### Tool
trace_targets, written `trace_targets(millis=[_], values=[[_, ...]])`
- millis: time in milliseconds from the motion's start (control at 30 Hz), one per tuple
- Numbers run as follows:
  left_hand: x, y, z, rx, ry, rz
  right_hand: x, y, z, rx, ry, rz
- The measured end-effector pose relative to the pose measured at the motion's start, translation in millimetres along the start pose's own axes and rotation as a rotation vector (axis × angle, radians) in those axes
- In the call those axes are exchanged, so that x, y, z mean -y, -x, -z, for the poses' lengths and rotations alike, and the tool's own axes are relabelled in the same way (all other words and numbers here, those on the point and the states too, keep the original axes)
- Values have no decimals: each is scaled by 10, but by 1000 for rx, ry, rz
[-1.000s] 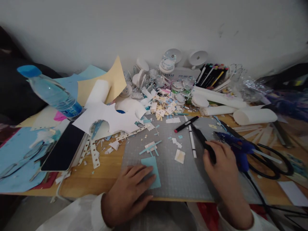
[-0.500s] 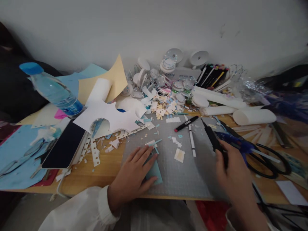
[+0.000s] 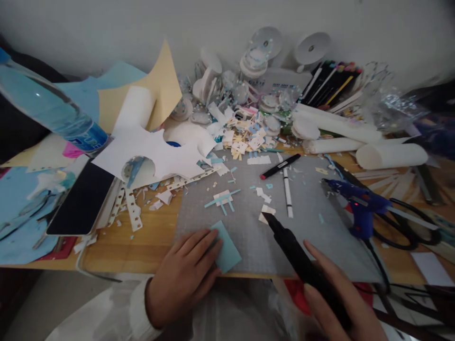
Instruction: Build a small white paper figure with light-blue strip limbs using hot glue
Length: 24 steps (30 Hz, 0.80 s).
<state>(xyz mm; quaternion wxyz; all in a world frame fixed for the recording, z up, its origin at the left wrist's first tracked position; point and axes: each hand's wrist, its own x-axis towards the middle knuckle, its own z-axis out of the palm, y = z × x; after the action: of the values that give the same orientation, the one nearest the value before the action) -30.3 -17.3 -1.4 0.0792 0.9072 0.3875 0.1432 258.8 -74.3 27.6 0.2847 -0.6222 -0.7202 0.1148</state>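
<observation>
A black utility knife is gripped in my right hand, its blade pointing up and left over a small cream paper square. My left hand lies with outstretched fingers on the left side of a light blue piece of paper at the front of the grey cutting mat. Just beyond that hand, thin blue paper strips rest across a small white piece. Part of the blue paper is hidden under my fingers.
A red-tipped black marker and a white pen lie on the mat. To the right are a blue glue gun and scissors. A heap of paper scraps, a phone and a bottle stand further out.
My right hand has brought the knife left and toward me from beside the glue gun. My left hand has drawn back slightly, uncovering more of the blue paper and the strips. The view has shifted.
</observation>
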Motion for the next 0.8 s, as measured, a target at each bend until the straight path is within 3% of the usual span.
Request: trace_targets(millis=[233,400,800], values=[[35,-23,-74,-56,15,47,57,-30,-89,149,73,131],[3,-69,-88,-106,4,92,60,-84,-94,171,124,91],[-66,-117,-152,-253,-6,263,234,-178,-287,337,114,171]])
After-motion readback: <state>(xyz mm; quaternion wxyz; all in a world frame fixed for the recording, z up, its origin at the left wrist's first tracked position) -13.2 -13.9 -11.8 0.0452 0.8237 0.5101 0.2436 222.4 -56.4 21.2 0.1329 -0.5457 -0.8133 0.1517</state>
